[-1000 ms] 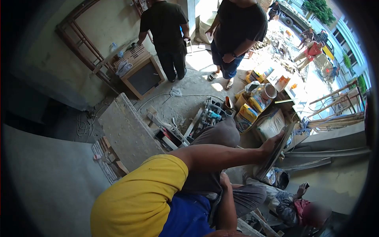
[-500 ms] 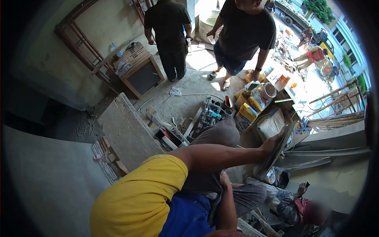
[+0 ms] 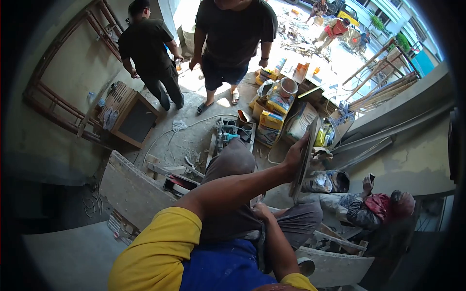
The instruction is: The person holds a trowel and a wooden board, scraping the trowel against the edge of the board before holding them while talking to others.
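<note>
A thin, flat, greyish board (image 3: 307, 157) is seen nearly edge-on, right of centre, tilted close to upright. My left hand (image 3: 295, 156) grips its near face side, with the left arm stretched across my body from the yellow sleeve. Closer in, my right hand (image 3: 262, 211) rests near my lap between my grey-trousered knees, its fingers curled. What it holds, if anything, is too small to tell. Beyond the left knee, a teal power tool (image 3: 231, 137) lies among other tools on the floor.
Two people (image 3: 150, 53) (image 3: 233, 46) in dark shirts stand ahead. At right, a seated person (image 3: 361, 208) holds a phone. Yellow bags (image 3: 272, 120), sacks and a bucket (image 3: 289, 86) are stacked beyond the board. A wooden cabinet (image 3: 136, 120) and large plank (image 3: 133, 189) stand left.
The view has turned to the right, so the surroundings appear further left. The board remains in my left hand. The standing people have shifted their poses, and the seated person's head is raised.
</note>
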A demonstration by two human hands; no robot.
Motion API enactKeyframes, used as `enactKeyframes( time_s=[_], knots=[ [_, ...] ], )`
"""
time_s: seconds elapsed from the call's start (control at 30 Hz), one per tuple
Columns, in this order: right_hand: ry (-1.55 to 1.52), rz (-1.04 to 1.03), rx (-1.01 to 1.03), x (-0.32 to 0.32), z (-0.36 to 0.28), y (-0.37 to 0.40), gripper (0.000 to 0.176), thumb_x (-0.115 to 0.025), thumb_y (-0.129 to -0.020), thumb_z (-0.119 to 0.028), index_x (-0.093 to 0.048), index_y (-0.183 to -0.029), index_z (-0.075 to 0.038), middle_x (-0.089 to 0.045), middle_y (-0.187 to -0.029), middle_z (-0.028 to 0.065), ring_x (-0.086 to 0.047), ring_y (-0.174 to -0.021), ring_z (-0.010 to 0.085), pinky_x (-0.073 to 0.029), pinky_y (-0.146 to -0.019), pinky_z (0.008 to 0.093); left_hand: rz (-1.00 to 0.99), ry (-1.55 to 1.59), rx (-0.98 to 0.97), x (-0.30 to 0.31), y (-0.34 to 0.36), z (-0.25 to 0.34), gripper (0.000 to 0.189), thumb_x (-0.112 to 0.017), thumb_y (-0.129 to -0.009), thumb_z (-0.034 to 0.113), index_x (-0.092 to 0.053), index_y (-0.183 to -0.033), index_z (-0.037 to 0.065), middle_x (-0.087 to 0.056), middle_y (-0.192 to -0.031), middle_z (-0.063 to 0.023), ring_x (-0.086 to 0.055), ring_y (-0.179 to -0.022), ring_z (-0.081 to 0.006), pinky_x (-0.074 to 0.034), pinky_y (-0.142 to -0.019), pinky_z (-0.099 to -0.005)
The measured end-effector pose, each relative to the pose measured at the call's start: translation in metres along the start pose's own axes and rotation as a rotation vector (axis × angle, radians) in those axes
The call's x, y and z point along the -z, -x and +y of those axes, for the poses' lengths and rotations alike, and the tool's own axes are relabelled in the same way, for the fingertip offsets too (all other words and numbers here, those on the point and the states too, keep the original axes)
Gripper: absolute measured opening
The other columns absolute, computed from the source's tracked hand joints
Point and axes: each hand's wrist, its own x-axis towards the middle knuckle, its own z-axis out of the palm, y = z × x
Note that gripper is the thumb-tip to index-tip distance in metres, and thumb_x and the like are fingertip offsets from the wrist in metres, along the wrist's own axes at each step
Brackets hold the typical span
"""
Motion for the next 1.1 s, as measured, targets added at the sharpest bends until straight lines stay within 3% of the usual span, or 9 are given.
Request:
enactKeyframes(
  time_s=[0.43,0.73,0.77,0.87,0.9,0.93,1.03,1.1],
  knots=[
    [0.017,0.001,0.102,0.000,0.002,-0.001,0.043,-0.053,-0.084,-0.039,-0.069,-0.087,0.001,-0.063,-0.089,0.0249,-0.061,-0.091,0.0384,-0.045,-0.083,0.0442,0.022,-0.016,-0.019,0.000,0.003,0.003,0.058,-0.040,-0.088,0.061,-0.050,-0.081,0.005,-0.041,-0.050,0.0008,-0.039,-0.034,-0.0104,-0.032,-0.032,-0.0217],
    [0.025,0.010,0.088,0.006,-0.012,0.005,0.035,-0.052,-0.080,-0.031,-0.068,-0.087,0.000,-0.062,-0.089,0.0262,-0.060,-0.090,0.0395,-0.045,-0.082,0.0440,0.013,0.056,-0.025,-0.011,0.018,0.010,0.055,-0.042,-0.086,0.063,-0.052,-0.075,0.010,-0.045,-0.051,0.0000,-0.042,-0.037,-0.0100,-0.033,-0.036,-0.0236],
    [0.030,0.004,0.094,0.005,-0.009,0.004,0.035,-0.052,-0.080,-0.031,-0.068,-0.087,0.000,-0.062,-0.089,0.0262,-0.060,-0.090,0.0395,-0.045,-0.082,0.0440,-0.047,-0.069,0.018,-0.007,0.024,0.016,0.054,-0.034,-0.093,0.055,-0.050,-0.121,0.012,-0.053,-0.097,-0.0057,-0.052,-0.081,-0.0154,-0.049,-0.075,-0.0321],
    [0.025,0.044,0.185,0.002,-0.001,0.002,0.032,-0.054,-0.080,-0.028,-0.068,-0.085,0.000,-0.062,-0.086,0.0261,-0.060,-0.088,0.0401,-0.045,-0.081,0.0441,-0.042,-0.074,0.000,-0.002,0.016,0.010,0.055,-0.034,-0.092,0.056,-0.051,-0.121,0.012,-0.052,-0.095,-0.0061,-0.052,-0.081,-0.0149,-0.049,-0.074,-0.0323],
    [0.040,0.063,0.235,0.002,0.001,0.001,0.030,-0.055,-0.079,-0.027,-0.067,-0.084,0.001,-0.061,-0.086,0.0264,-0.060,-0.088,0.0406,-0.045,-0.081,0.0442,-0.037,-0.061,-0.011,-0.001,0.013,0.007,0.055,-0.034,-0.091,0.058,-0.053,-0.115,0.012,-0.054,-0.088,-0.0069,-0.054,-0.073,-0.0155,-0.050,-0.065,-0.0310],
    [0.053,0.082,0.284,0.000,0.003,-0.001,0.029,-0.055,-0.079,-0.025,-0.067,-0.083,0.001,-0.061,-0.085,0.0266,-0.059,-0.087,0.0411,-0.045,-0.081,0.0443,-0.031,-0.058,-0.016,0.002,0.010,0.004,0.055,-0.034,-0.091,0.058,-0.053,-0.115,0.012,-0.054,-0.088,-0.0069,-0.054,-0.073,-0.0155,-0.050,-0.065,-0.0310],
    [0.050,0.101,0.249,-0.003,0.004,-0.003,0.029,-0.054,-0.079,-0.024,-0.067,-0.082,0.001,-0.061,-0.085,0.0273,-0.059,-0.087,0.0418,-0.045,-0.082,0.0446,-0.085,-0.030,-0.043,0.008,-0.004,-0.004,0.054,-0.035,-0.089,0.061,-0.054,-0.102,0.012,-0.053,-0.071,-0.0063,-0.055,-0.055,-0.0171,-0.045,-0.049,-0.0286],
    [0.031,0.113,0.288,-0.008,0.013,-0.008,0.029,-0.054,-0.079,-0.024,-0.067,-0.082,0.001,-0.061,-0.084,0.0275,-0.059,-0.087,0.0420,-0.045,-0.082,0.0449,-0.093,-0.018,-0.048,0.009,-0.006,-0.006,0.054,-0.035,-0.089,0.061,-0.054,-0.102,0.012,-0.053,-0.071,-0.0065,-0.055,-0.056,-0.0170,-0.046,-0.050,-0.0288]
  ],
)
